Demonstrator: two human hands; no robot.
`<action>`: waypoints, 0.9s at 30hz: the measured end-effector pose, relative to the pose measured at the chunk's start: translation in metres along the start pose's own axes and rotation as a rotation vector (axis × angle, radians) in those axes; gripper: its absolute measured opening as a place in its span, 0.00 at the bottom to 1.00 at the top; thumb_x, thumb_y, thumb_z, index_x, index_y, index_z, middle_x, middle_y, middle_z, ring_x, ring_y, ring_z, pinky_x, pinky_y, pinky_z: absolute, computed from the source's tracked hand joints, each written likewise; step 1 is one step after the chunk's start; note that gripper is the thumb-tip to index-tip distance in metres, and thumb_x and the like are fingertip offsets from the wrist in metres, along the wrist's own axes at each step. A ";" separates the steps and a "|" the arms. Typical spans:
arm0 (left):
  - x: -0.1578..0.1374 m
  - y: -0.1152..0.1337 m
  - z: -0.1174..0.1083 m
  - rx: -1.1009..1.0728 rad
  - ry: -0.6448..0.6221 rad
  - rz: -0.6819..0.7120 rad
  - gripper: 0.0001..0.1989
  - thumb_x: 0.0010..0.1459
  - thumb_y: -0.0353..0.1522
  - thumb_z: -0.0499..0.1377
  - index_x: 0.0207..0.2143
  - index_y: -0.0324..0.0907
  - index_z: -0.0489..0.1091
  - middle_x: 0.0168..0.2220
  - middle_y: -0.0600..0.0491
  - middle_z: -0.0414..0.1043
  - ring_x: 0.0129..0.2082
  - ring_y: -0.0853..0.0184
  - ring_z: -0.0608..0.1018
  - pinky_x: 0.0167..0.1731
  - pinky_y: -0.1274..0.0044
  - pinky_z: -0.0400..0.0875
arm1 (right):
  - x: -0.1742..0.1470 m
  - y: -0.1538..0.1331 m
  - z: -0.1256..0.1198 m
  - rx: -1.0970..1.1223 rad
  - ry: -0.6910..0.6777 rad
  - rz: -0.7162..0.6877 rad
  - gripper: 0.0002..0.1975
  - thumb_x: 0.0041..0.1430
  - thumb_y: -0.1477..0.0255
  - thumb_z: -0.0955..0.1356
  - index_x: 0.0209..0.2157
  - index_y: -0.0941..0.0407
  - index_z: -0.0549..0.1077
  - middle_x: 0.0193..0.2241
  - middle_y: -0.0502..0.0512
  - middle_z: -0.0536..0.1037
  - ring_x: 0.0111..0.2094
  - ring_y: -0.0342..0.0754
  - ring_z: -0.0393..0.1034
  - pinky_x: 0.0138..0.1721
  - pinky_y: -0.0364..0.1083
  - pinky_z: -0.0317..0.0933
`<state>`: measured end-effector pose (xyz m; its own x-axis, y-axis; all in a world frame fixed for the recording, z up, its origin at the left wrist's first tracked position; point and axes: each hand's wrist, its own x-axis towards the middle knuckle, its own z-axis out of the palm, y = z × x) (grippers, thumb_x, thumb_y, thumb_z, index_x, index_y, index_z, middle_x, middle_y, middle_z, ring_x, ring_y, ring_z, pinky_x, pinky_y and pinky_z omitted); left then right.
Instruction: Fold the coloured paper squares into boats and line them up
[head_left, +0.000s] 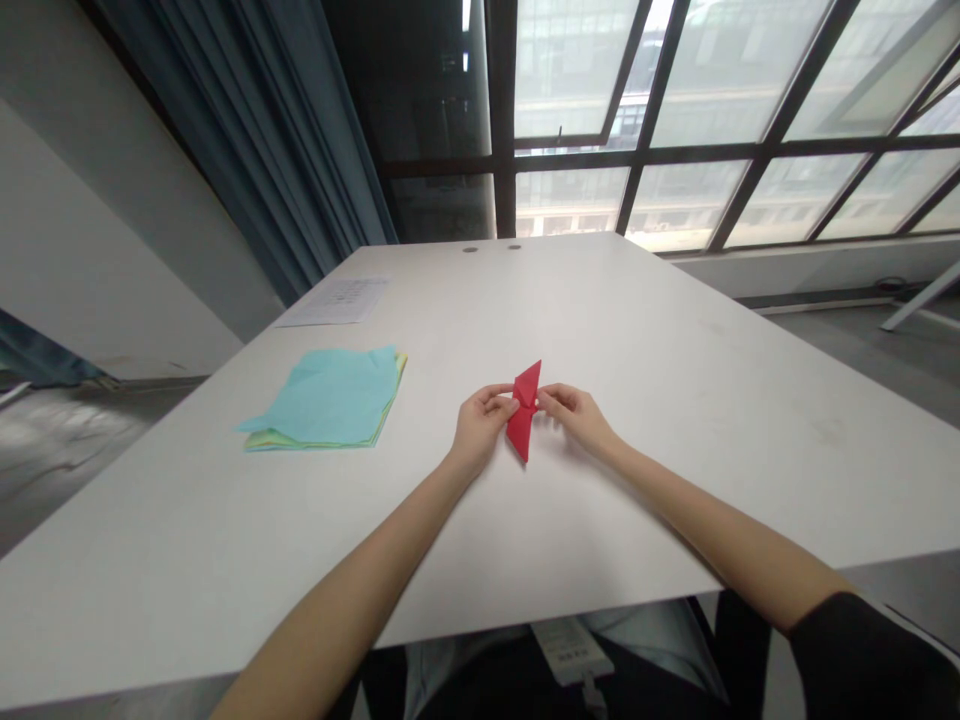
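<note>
A piece of folded red paper (523, 432), pointed at its top and bottom ends, is held up between my hands above the white table. My left hand (482, 420) pinches its left side, with the thumb on the near face. On the other side, my right hand (576, 415) has its thumb and fingertips closed on the paper's right edge near the middle. The fingers hide part of the folds there.
On the white table (645, 540), a stack of light blue, green and yellow paper sheets (330, 395) lies to the left. Behind it is a printed sheet (337, 300). A blue curtain (255, 120) and windows stand beyond the far edge. A badge (571, 648) hangs at my lap.
</note>
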<state>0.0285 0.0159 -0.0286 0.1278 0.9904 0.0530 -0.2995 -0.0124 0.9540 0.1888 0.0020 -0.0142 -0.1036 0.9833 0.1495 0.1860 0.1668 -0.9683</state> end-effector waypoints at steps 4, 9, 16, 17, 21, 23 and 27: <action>-0.003 0.004 0.002 0.067 -0.017 0.034 0.16 0.39 0.35 0.66 0.31 0.39 0.66 0.19 0.59 0.71 0.21 0.74 0.72 0.27 0.80 0.66 | 0.000 0.001 0.002 0.065 -0.050 0.039 0.18 0.44 0.58 0.69 0.30 0.59 0.73 0.26 0.54 0.76 0.25 0.43 0.67 0.26 0.43 0.57; -0.006 0.008 0.004 0.140 -0.049 0.045 0.15 0.42 0.35 0.65 0.30 0.40 0.65 0.20 0.58 0.72 0.22 0.73 0.73 0.26 0.80 0.66 | 0.002 0.002 0.002 0.075 -0.050 0.064 0.14 0.44 0.62 0.70 0.26 0.59 0.73 0.23 0.52 0.75 0.23 0.43 0.65 0.26 0.43 0.57; -0.007 0.005 0.003 0.198 -0.123 -0.028 0.17 0.41 0.34 0.66 0.34 0.38 0.69 0.23 0.54 0.74 0.22 0.71 0.74 0.26 0.79 0.66 | 0.004 0.003 -0.001 0.147 0.004 0.052 0.12 0.42 0.64 0.71 0.22 0.58 0.71 0.21 0.51 0.74 0.22 0.42 0.64 0.25 0.43 0.55; -0.006 0.004 0.003 0.199 -0.126 -0.026 0.16 0.41 0.34 0.66 0.33 0.37 0.69 0.23 0.54 0.74 0.22 0.71 0.74 0.26 0.79 0.66 | 0.004 0.002 -0.001 0.162 0.004 0.056 0.12 0.42 0.64 0.71 0.22 0.58 0.71 0.21 0.51 0.74 0.22 0.42 0.64 0.25 0.43 0.55; -0.005 0.006 0.003 0.189 -0.129 -0.020 0.17 0.39 0.35 0.67 0.32 0.37 0.71 0.23 0.54 0.74 0.23 0.70 0.74 0.28 0.78 0.67 | 0.004 0.001 -0.002 0.214 -0.006 0.087 0.12 0.42 0.64 0.71 0.23 0.59 0.72 0.22 0.51 0.75 0.22 0.42 0.64 0.24 0.42 0.54; -0.005 0.008 0.003 0.190 -0.131 -0.023 0.17 0.39 0.35 0.67 0.33 0.37 0.71 0.23 0.54 0.74 0.23 0.70 0.74 0.28 0.78 0.67 | 0.005 0.001 -0.002 0.223 -0.019 0.094 0.13 0.42 0.63 0.71 0.22 0.59 0.72 0.21 0.51 0.74 0.21 0.41 0.63 0.23 0.42 0.53; -0.006 0.010 0.004 0.215 -0.127 -0.023 0.16 0.39 0.35 0.67 0.32 0.37 0.71 0.23 0.54 0.74 0.24 0.70 0.74 0.28 0.78 0.68 | 0.005 0.002 -0.001 0.198 -0.031 0.058 0.14 0.43 0.61 0.70 0.23 0.59 0.72 0.21 0.51 0.74 0.22 0.41 0.64 0.25 0.42 0.54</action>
<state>0.0281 0.0095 -0.0179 0.2536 0.9658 0.0545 -0.0893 -0.0328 0.9955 0.1899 0.0069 -0.0154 -0.1292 0.9876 0.0890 -0.0031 0.0894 -0.9960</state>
